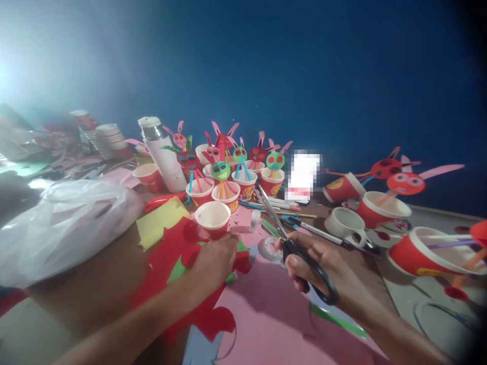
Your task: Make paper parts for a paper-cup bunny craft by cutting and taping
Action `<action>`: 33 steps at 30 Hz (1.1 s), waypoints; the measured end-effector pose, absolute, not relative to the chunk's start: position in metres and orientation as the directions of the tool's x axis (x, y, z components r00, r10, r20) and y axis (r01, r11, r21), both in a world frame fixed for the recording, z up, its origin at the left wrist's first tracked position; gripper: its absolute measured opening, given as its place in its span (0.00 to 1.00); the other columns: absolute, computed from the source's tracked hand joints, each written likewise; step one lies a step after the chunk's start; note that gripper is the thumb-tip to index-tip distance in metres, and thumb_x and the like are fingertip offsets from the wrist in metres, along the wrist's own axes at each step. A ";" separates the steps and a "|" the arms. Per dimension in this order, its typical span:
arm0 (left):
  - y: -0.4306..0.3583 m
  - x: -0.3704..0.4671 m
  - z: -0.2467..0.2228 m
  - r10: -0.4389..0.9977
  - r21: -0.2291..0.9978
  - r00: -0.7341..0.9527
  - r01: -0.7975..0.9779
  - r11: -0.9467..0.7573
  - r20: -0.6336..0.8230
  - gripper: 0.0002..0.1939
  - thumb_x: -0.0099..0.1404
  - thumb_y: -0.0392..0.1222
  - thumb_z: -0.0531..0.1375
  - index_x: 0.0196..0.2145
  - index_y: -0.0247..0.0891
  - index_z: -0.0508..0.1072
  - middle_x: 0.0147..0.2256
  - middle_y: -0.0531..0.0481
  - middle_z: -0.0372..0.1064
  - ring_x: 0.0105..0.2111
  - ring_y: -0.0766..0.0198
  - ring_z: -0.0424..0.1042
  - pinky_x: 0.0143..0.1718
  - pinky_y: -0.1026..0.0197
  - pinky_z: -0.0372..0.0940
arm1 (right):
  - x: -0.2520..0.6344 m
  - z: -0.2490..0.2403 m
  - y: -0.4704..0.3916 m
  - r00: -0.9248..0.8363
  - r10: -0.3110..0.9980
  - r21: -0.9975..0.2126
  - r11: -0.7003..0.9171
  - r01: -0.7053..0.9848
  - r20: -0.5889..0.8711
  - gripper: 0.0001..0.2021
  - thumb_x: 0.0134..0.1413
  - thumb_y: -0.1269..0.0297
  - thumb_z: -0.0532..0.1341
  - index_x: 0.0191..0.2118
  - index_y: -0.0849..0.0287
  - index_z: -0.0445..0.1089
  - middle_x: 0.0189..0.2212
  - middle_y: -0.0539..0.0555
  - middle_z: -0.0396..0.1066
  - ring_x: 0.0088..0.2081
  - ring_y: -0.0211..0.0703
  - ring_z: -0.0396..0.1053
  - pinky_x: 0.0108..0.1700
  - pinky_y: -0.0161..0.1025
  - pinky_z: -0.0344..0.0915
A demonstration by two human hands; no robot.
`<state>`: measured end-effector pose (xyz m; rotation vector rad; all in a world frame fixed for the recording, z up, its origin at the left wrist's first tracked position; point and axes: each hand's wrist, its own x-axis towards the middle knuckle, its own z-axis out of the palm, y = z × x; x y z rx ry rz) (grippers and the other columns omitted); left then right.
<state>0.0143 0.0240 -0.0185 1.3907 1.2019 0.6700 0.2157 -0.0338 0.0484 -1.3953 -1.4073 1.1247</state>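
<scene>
My right hand (315,263) is wrapped round the black handles of the scissors (277,218), whose blades point up and away. My left hand (216,256) lies over red paper (160,284) and green scraps (176,271), just in front of an upright red and white cup (213,218). Its fingers are curled, and whatever they hold is hidden. A sheet of pink paper (266,309) spreads below both hands. Between them sit a roll of tape (271,246) and a small clear bottle (255,221).
Cups with paper rabbit-like faces (221,171) stand behind. A white flask (165,157) and a plastic bag (72,223) are at the left. A white mug (344,225), pens (315,230) and more cups (414,253) lie rightward. A blue wall (266,66) rises behind.
</scene>
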 end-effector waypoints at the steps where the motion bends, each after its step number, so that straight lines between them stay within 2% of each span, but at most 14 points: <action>1: 0.024 0.015 -0.021 0.925 0.932 0.309 0.346 0.108 -0.222 0.09 0.56 0.36 0.59 0.37 0.39 0.73 0.47 0.40 0.65 0.52 0.43 0.57 0.42 0.56 0.56 | 0.216 0.047 -0.033 -0.043 0.998 -0.970 -0.026 0.242 -0.037 0.05 0.49 0.59 0.60 0.28 0.53 0.68 0.13 0.46 0.65 0.16 0.37 0.63 0.18 0.31 0.61; 3: 0.024 0.015 -0.026 0.939 0.872 0.296 0.490 0.007 -0.174 0.10 0.56 0.36 0.58 0.38 0.39 0.72 0.45 0.39 0.66 0.47 0.43 0.62 0.41 0.54 0.56 | 0.219 0.044 -0.029 -0.089 0.994 -0.974 -0.038 0.225 -0.059 0.04 0.47 0.59 0.61 0.29 0.52 0.69 0.13 0.46 0.65 0.16 0.37 0.63 0.17 0.31 0.60; 6: 0.024 0.012 -0.029 0.935 0.779 0.332 0.616 -0.115 -0.125 0.12 0.55 0.36 0.58 0.39 0.41 0.71 0.42 0.41 0.67 0.40 0.46 0.67 0.38 0.54 0.56 | 0.222 0.041 -0.025 -0.150 0.986 -0.981 -0.047 0.189 -0.076 0.05 0.44 0.61 0.63 0.30 0.52 0.70 0.14 0.45 0.65 0.15 0.37 0.63 0.16 0.30 0.60; 9: 0.025 0.012 -0.028 0.926 0.696 0.366 0.690 -0.200 -0.096 0.12 0.58 0.36 0.55 0.40 0.41 0.71 0.43 0.41 0.67 0.36 0.49 0.68 0.35 0.55 0.57 | 0.219 0.043 -0.027 -0.082 0.994 -0.979 -0.048 0.200 -0.065 0.04 0.46 0.60 0.63 0.30 0.52 0.70 0.14 0.45 0.64 0.16 0.36 0.62 0.18 0.30 0.62; 15: 0.023 0.018 -0.018 0.924 0.575 0.365 0.783 -0.239 -0.113 0.15 0.60 0.33 0.50 0.43 0.39 0.70 0.43 0.41 0.66 0.35 0.53 0.69 0.32 0.57 0.59 | 0.211 0.049 -0.034 0.002 0.999 -0.935 -0.032 0.352 -0.033 0.05 0.45 0.60 0.62 0.27 0.54 0.67 0.12 0.45 0.63 0.16 0.36 0.62 0.19 0.29 0.62; 19: 0.022 0.019 -0.014 0.922 0.537 0.366 0.807 -0.246 -0.128 0.12 0.59 0.33 0.51 0.39 0.38 0.70 0.38 0.44 0.66 0.34 0.56 0.69 0.31 0.60 0.60 | 0.208 0.049 -0.034 0.011 1.000 -0.902 -0.018 0.432 -0.015 0.05 0.49 0.62 0.58 0.27 0.55 0.66 0.12 0.45 0.62 0.16 0.36 0.64 0.19 0.28 0.62; 23: 0.019 0.017 -0.007 0.909 0.527 0.404 0.797 -0.297 -0.098 0.11 0.62 0.33 0.49 0.34 0.37 0.71 0.36 0.46 0.67 0.34 0.59 0.69 0.32 0.61 0.60 | 0.206 0.048 -0.034 -0.027 0.999 -0.886 -0.003 0.464 -0.017 0.07 0.49 0.61 0.58 0.24 0.55 0.65 0.12 0.46 0.63 0.16 0.37 0.64 0.18 0.29 0.62; 27: 0.012 0.012 0.007 0.875 0.592 0.481 0.689 -0.418 0.058 0.11 0.63 0.33 0.48 0.36 0.37 0.70 0.40 0.47 0.67 0.37 0.61 0.68 0.36 0.62 0.59 | 0.214 0.039 -0.031 -0.003 1.000 -0.908 0.012 0.418 0.012 0.05 0.47 0.61 0.59 0.32 0.54 0.69 0.15 0.47 0.65 0.19 0.40 0.66 0.20 0.31 0.64; 29: 0.007 0.010 0.017 0.867 0.691 0.480 0.582 -0.428 0.134 0.09 0.63 0.33 0.50 0.35 0.38 0.69 0.35 0.50 0.68 0.31 0.65 0.66 0.32 0.64 0.59 | 0.222 0.034 -0.027 0.007 0.999 -0.934 0.035 0.356 0.039 0.10 0.46 0.61 0.61 0.37 0.54 0.68 0.19 0.47 0.66 0.22 0.41 0.67 0.23 0.33 0.65; 31: 0.002 0.012 0.027 0.895 0.839 0.441 0.462 -0.287 0.063 0.05 0.62 0.35 0.52 0.34 0.38 0.68 0.27 0.53 0.67 0.24 0.69 0.63 0.25 0.66 0.56 | 0.230 0.031 -0.023 -0.019 0.997 -0.959 0.081 0.270 0.079 0.16 0.44 0.61 0.62 0.42 0.54 0.65 0.23 0.48 0.67 0.26 0.41 0.67 0.27 0.34 0.66; 33: -0.001 0.019 0.034 0.893 0.959 0.439 0.282 -0.036 -0.096 0.03 0.61 0.38 0.54 0.34 0.38 0.66 0.24 0.54 0.66 0.20 0.71 0.61 0.21 0.68 0.54 | 0.235 0.032 -0.020 -0.048 0.993 -0.971 0.114 0.211 0.106 0.22 0.40 0.61 0.64 0.45 0.54 0.63 0.28 0.49 0.67 0.30 0.41 0.66 0.31 0.34 0.66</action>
